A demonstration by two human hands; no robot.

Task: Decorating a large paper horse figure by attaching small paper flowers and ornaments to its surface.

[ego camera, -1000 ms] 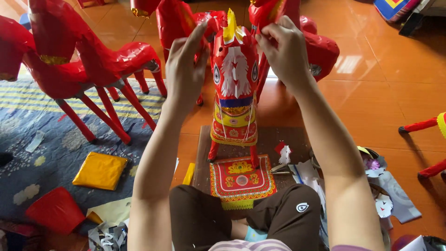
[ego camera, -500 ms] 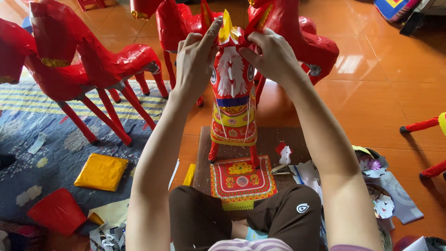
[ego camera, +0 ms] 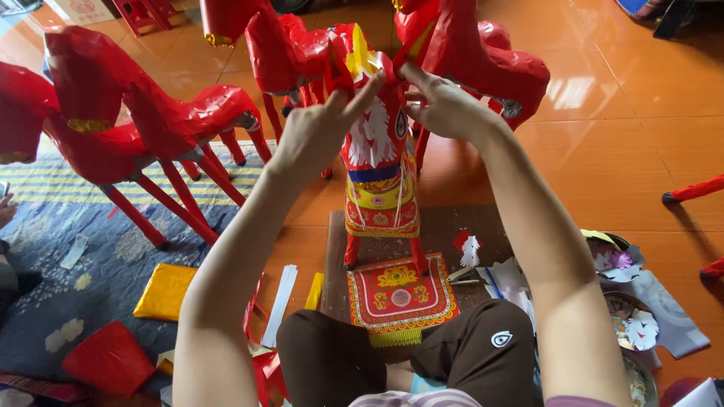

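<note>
A decorated red paper horse [ego camera: 378,162] stands facing me on a brown board [ego camera: 445,226], with a white face piece, yellow crest and patterned chest panels. My left hand [ego camera: 320,124] pinches the left side of its head near the yellow crest. My right hand [ego camera: 445,105] grips the right side of the head with fingertips at the top. A red and gold patterned paper panel [ego camera: 400,295] lies flat on the board in front of the horse's legs, just above my knees.
Plain red paper horses [ego camera: 143,128] stand at left on a blue patterned rug [ego camera: 68,249]; others [ego camera: 483,60] stand behind. Yellow [ego camera: 164,291] and red [ego camera: 109,360] folded papers lie on the rug. Paper scraps and cut-outs [ego camera: 630,316] lie at right.
The horse's head has shifted slightly. Both my hands have closed in from its sides to the top, fingers now pinching near the crest.
</note>
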